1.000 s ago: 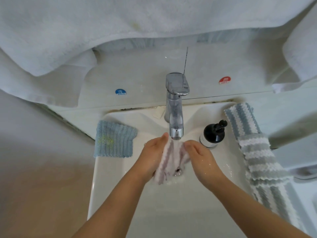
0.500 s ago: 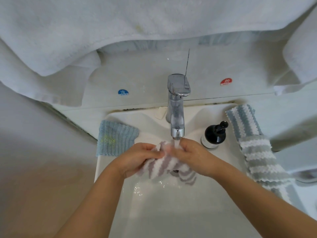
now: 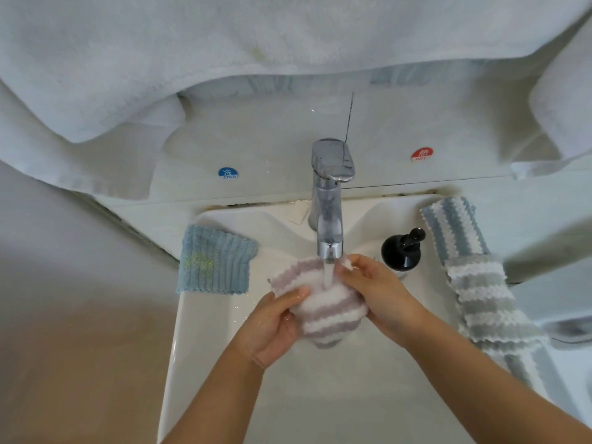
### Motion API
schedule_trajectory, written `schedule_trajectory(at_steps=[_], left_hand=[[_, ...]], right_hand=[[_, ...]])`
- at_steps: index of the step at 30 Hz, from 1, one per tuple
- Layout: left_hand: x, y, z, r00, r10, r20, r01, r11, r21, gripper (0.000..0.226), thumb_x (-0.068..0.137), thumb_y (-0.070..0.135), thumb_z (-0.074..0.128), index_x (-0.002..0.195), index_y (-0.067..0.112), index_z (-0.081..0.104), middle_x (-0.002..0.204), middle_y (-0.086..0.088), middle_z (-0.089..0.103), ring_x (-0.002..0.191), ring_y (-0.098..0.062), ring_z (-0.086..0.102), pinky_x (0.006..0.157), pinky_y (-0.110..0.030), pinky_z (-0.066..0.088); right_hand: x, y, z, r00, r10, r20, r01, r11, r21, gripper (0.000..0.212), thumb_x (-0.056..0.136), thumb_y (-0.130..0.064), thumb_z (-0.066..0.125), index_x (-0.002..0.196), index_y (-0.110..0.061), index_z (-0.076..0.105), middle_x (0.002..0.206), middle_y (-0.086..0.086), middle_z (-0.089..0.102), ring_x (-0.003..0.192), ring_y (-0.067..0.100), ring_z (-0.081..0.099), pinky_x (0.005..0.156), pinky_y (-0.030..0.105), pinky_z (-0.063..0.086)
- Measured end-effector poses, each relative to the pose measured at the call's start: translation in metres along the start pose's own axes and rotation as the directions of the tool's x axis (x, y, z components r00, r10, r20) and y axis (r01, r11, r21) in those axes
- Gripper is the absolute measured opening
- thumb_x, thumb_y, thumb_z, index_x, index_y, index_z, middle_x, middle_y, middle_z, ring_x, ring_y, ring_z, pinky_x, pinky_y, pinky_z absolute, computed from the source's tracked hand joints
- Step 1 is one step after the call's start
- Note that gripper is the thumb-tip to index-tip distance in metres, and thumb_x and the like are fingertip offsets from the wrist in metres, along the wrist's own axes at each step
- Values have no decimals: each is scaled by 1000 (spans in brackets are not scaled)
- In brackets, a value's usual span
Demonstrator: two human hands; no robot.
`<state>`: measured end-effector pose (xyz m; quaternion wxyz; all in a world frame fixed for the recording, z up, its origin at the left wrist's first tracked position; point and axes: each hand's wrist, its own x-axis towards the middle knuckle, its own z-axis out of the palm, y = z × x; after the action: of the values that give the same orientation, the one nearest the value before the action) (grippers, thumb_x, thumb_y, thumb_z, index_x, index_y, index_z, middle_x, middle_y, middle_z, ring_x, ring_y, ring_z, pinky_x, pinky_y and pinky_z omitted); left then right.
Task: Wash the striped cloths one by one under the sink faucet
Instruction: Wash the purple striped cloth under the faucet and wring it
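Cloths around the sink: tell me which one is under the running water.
The purple-and-white striped cloth, held by both hands beneath the faucet. The blue-striped and grey-striped cloths lie on the right rim; the plain blue cloth lies left.

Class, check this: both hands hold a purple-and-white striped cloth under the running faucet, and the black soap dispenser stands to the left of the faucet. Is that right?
Not quite. The head view shows the black soap dispenser to the right of the faucet, not the left. The rest holds: left hand and right hand hold the purple-and-white striped cloth under running water.
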<state>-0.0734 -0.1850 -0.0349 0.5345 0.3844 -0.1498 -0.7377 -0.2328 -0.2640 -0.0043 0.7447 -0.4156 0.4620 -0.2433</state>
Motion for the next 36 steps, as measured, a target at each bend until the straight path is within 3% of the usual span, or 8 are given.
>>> schedule_trajectory(at_steps=[5,8,12,16,24,29,31,36], left_hand=[[4,2,13,963,41,-266,-54,998,-44,44,95,25,55,129,-3,58,130,-24,60,122,-34,58,103,-45,47],[5,0,21,893,154,-423,-92,982,163,37,97,29,53,117,0,65,114,-22,69,110,-36,65,96,-47,51],[6,-2,29,771,374,-515,9,802,597,47,100,44,47,82,4,64,79,-16,69,72,-26,66,70,-38,54],[14,-3,43,708,456,-540,88,702,707,52,102,38,41,58,13,30,51,3,32,52,-13,32,52,-25,28],[26,-5,58,725,412,-553,86,742,665,47,103,32,42,63,11,52,59,-4,56,59,-18,55,61,-31,45],[28,-7,68,811,381,-445,203,530,823,34,102,25,40,74,9,55,64,-4,55,54,-13,52,41,-14,34],[29,3,64,756,448,-478,203,534,821,35,100,19,41,65,18,44,62,2,50,54,-11,47,45,-17,34],[22,-6,74,834,320,-449,174,619,766,30,101,21,44,73,10,52,61,-5,58,51,-13,61,43,-20,46]], right_hand=[[2,9,0,972,-165,-165,93,923,-374,15,91,-25,65,84,-12,70,66,1,65,60,8,56,57,22,44],[1,12,6,935,-246,-255,118,895,-430,25,90,-29,65,73,-11,61,52,-9,53,48,1,46,48,15,38],[3,17,8,916,-215,-339,53,902,-429,44,92,-43,58,69,-8,45,60,2,40,55,12,38,50,23,33],[3,23,21,921,-72,-382,-26,969,-246,48,97,-40,51,69,-2,42,68,9,38,62,19,36,59,29,32],[-7,13,40,964,-166,-210,70,914,-400,38,97,-28,51,62,-13,46,56,-3,51,49,7,48,48,15,40],[6,6,31,915,-237,-326,98,916,-390,45,98,-22,49,55,-14,41,47,-5,43,40,2,37,43,14,31],[-2,9,39,943,-209,-260,95,915,-393,44,99,-29,51,57,-13,48,48,-3,50,38,1,47,42,16,37],[8,4,31,924,-198,-328,73,931,-356,44,99,-21,47,56,-16,43,46,-8,44,44,4,40,41,11,31]])
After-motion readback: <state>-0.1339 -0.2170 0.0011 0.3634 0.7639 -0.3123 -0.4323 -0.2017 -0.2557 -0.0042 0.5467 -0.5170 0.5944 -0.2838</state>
